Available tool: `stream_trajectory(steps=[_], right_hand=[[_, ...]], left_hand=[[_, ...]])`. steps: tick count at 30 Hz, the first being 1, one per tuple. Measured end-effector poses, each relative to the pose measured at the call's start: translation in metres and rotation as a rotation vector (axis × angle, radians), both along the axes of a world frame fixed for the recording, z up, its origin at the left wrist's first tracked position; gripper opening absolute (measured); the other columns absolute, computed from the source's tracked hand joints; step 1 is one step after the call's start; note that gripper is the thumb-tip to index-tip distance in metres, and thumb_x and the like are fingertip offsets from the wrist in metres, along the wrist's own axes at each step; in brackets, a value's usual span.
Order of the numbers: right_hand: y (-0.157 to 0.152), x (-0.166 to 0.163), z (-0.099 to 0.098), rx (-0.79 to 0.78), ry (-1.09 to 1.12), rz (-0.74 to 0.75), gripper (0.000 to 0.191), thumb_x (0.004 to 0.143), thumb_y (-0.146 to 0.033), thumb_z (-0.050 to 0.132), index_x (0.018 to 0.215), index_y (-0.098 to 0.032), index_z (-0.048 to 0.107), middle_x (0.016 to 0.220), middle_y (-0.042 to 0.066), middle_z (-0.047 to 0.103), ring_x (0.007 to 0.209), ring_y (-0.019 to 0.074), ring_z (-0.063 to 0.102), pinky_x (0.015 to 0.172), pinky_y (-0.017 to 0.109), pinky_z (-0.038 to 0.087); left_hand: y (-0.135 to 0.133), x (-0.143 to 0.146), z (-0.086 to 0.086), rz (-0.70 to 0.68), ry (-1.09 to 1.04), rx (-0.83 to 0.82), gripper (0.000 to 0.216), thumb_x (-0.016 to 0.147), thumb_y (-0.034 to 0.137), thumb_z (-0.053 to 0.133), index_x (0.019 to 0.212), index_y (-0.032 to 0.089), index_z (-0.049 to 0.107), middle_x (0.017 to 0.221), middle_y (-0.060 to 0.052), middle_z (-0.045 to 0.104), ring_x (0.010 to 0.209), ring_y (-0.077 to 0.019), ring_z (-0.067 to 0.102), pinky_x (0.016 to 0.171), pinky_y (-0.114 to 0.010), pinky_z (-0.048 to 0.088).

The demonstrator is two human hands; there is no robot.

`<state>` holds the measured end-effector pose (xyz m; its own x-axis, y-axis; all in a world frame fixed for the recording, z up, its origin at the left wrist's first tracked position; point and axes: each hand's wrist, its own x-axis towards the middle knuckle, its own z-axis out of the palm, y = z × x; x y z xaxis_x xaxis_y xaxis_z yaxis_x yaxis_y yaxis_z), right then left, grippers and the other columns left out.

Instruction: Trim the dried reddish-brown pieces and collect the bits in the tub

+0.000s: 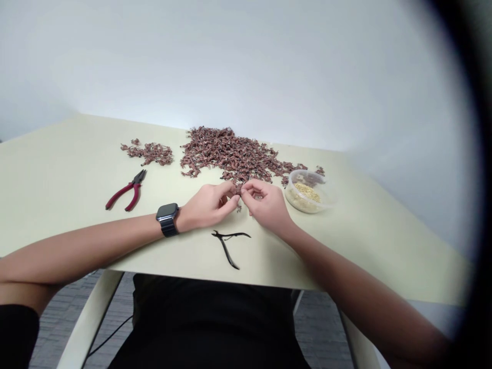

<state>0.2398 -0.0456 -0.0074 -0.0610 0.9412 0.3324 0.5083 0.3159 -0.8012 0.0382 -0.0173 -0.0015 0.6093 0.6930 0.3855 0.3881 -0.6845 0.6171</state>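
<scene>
My left hand (pixel 205 206) and my right hand (pixel 269 207) meet at the middle of the table, fingertips pinched together. Between them is a small reddish-brown piece (pixel 238 189), mostly covered by the fingers. Just beyond the hands lies a big heap of similar reddish-brown pieces (pixel 230 151), too small to make out their kind. Below my fingers, on the near side, rests a pair of dark nippers (pixel 226 246) with its handles spread. To the right of my right hand stands a clear round plastic tub (pixel 303 206) holding small gold-coloured bits (pixel 307 192).
Red-handled pliers (pixel 128 192) lie on the left of the pale table (pixel 69 169). Behind them is a smaller pile of brown pieces (pixel 149 153). A white wall (pixel 230 61) rises along the table's far edge. The near edge runs in front of my body.
</scene>
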Motion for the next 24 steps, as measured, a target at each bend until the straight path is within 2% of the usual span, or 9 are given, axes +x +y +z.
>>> stream_trajectory(steps=[5,9,13,20,24], right_hand=[[0.000,0.001,0.000,0.046,-0.031,-0.001,0.016,0.093,-0.033,0.060,0.085,-0.021,0.066,0.071,0.001,0.060,0.060,0.0135,0.052,0.056,0.027,0.042],[0.000,0.003,0.000,0.035,-0.026,0.003,0.017,0.094,-0.036,0.059,0.087,-0.022,0.065,0.072,0.000,0.060,0.058,0.0134,0.051,0.055,0.027,0.041],[-0.001,0.002,0.001,0.097,-0.083,0.005,0.018,0.095,-0.035,0.058,0.084,-0.022,0.064,0.072,0.000,0.060,0.060,0.0131,0.048,0.057,0.027,0.040],[0.000,0.003,0.003,0.091,-0.106,0.000,0.018,0.096,-0.034,0.056,0.086,-0.022,0.064,0.074,0.001,0.062,0.061,0.0141,0.050,0.057,0.028,0.039],[-0.002,0.003,0.006,0.126,-0.125,-0.013,0.016,0.094,-0.031,0.057,0.083,-0.022,0.064,0.073,0.001,0.060,0.060,0.0137,0.048,0.057,0.028,0.037]], left_hand=[[-0.001,0.000,0.003,0.014,-0.028,-0.035,0.033,0.106,0.042,0.046,0.092,0.017,0.061,0.074,-0.001,0.069,0.063,-0.0122,0.061,0.061,-0.024,0.041],[-0.002,0.000,0.005,0.005,-0.041,-0.048,0.035,0.106,0.044,0.046,0.093,0.017,0.063,0.076,-0.002,0.070,0.067,-0.0140,0.065,0.063,-0.025,0.044],[-0.002,0.001,0.004,0.000,-0.086,-0.091,0.039,0.108,0.047,0.043,0.094,0.017,0.065,0.075,-0.003,0.071,0.068,-0.0144,0.068,0.066,-0.025,0.048],[0.003,0.005,-0.007,-0.093,-0.197,-0.239,0.026,0.102,0.039,0.058,0.112,0.016,0.067,0.096,-0.007,0.078,0.084,-0.0168,0.075,0.078,-0.027,0.057],[0.004,0.005,-0.007,-0.100,-0.219,-0.249,0.024,0.100,0.034,0.061,0.116,0.016,0.067,0.096,-0.006,0.079,0.087,-0.0171,0.076,0.081,-0.028,0.058]])
